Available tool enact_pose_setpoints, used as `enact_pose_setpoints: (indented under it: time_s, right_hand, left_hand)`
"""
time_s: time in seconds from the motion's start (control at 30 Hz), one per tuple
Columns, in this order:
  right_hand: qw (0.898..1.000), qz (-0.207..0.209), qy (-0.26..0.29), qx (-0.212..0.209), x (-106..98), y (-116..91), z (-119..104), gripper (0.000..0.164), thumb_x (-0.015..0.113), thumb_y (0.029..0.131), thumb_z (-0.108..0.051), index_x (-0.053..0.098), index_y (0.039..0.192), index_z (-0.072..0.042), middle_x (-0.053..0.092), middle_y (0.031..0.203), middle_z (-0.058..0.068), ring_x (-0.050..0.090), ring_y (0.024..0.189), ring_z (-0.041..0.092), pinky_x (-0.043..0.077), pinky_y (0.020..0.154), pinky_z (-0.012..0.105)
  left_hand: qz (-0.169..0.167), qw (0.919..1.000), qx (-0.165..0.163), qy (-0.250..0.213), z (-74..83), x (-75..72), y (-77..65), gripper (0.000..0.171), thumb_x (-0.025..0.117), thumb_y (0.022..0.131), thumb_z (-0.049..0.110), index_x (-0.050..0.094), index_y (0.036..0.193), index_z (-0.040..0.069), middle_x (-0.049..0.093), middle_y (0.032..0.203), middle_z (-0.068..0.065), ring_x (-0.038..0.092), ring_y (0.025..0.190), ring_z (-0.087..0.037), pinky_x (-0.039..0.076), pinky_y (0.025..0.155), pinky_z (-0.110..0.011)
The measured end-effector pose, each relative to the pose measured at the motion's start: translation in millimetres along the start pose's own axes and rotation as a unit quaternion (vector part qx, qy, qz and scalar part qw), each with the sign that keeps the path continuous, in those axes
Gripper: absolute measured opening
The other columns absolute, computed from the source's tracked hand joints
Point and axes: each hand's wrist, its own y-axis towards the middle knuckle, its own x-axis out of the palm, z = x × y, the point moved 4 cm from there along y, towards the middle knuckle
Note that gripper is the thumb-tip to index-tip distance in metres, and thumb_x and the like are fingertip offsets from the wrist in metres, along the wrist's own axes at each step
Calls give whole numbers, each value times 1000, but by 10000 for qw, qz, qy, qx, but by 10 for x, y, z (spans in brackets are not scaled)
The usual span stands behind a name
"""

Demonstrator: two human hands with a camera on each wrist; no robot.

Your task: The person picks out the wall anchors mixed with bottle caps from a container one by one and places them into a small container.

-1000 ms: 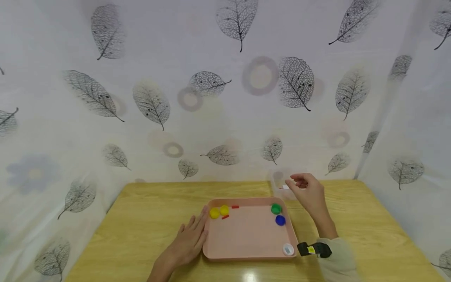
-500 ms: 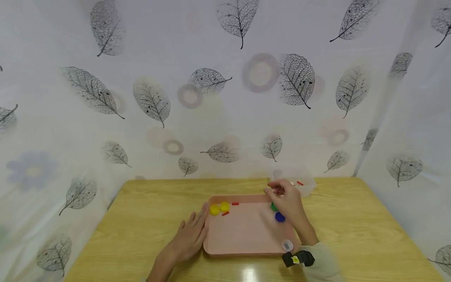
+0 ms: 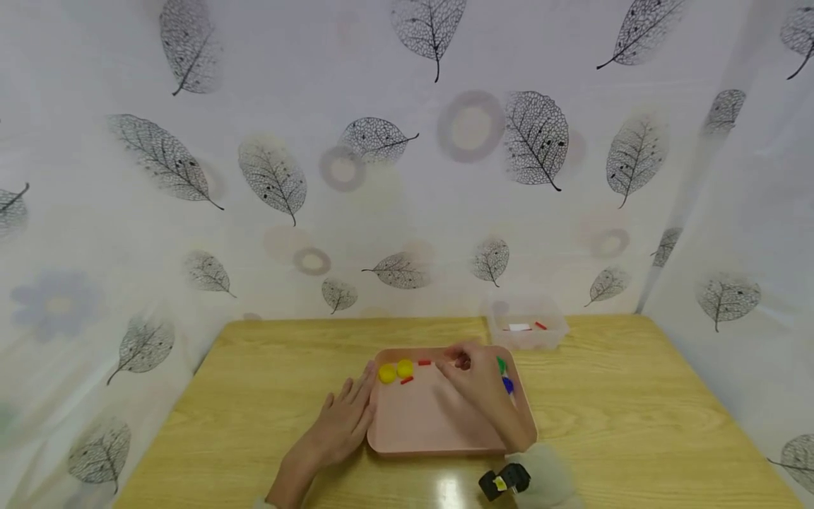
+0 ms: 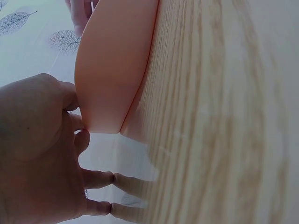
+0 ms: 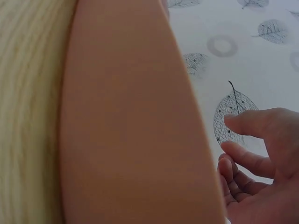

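A pink tray (image 3: 445,449) sits on the table. Against its left side rests my left hand (image 3: 340,428), fingers extended; the left wrist view shows that hand (image 4: 42,149) touching the tray wall (image 4: 112,70). Over the tray's far part is my right hand (image 3: 477,375), thumb and index finger apart with nothing seen between them in the right wrist view. Left of it lie a red stick (image 3: 424,363) and a second red stick (image 3: 407,380), beside two yellow caps (image 3: 387,373). A green cap (image 3: 502,365) and a blue cap (image 3: 507,385) are partly hidden behind the right hand.
A clear plastic box (image 3: 528,339) stands behind the tray's far right corner, with a red stick (image 3: 541,326) and a white piece (image 3: 519,327) in it. A leaf-print curtain (image 3: 407,212) rises at the wooden table's (image 3: 610,396) far edge.
My right hand has moved left and nearer, from the clear box to over the tray, uncovering the box. It now hides the white round piece at the tray's near right. The left hand stays put.
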Motion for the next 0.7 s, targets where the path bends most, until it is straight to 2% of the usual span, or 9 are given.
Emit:
enact_pose_setpoints:
  time_s: [0.1, 0.33, 0.53, 0.7]
  right_hand:
    - [9997, -184, 149, 11, 111, -30, -26, 19, 85, 84, -9, 75, 97, 1, 67, 83, 3, 59, 73, 15, 54, 66, 26]
    - [9969, -734, 193, 181, 365, -116, -67, 19, 82, 87, -13, 73, 99, -3, 68, 88, 1, 58, 76, 13, 54, 69, 24]
    - [9952, -908, 88, 367, 501, -146, -113, 21, 83, 86, -13, 72, 99, 0, 68, 90, 5, 57, 76, 14, 55, 70, 26]
    - [9920, -1124, -108, 560, 574, -167, -125, 21, 82, 85, -10, 70, 98, 1, 63, 86, 4, 55, 75, 15, 54, 68, 26]
  left_hand:
    - [0, 10000, -2, 8, 11, -1, 5, 59, 31, 114, 34, 9, 167, 18, 9, 172, 1, 21, 150, -49, 15, 111, -78]
    - [-27, 9999, -97, -43, -15, -1, -4, 59, 29, 114, 36, 9, 167, 20, 9, 172, 2, 21, 151, -49, 14, 111, -78]
    - [62, 9999, 45, -76, -3, -18, -24, 59, 32, 114, 33, 11, 167, 18, 12, 172, -1, 23, 149, -52, 15, 109, -80]
    - [120, 9998, 150, -17, 7, -10, -4, 59, 33, 114, 31, 12, 167, 15, 14, 171, -5, 24, 147, -54, 17, 108, -81]
